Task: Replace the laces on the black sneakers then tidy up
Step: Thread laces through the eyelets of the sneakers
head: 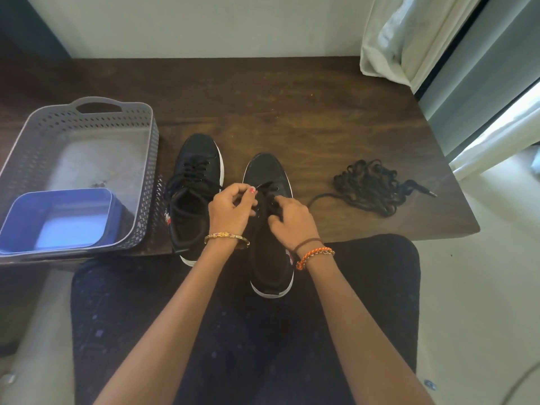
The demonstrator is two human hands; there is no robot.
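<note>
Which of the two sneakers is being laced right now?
The right-hand sneaker, its heel overhanging the table edge: both hands work its lace. The other sneaker, beside the grey basket, is untouched.

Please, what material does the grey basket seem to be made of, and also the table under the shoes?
Grey basket: apparently moulded plastic, matte, with regular punched holes in its walls and a cut-out handle. Table: dark brown wood or a wood-look laminate; grain streaks show on a fairly dull surface, but the picture cannot settle which.

grey basket, blue tub, curtain
</note>
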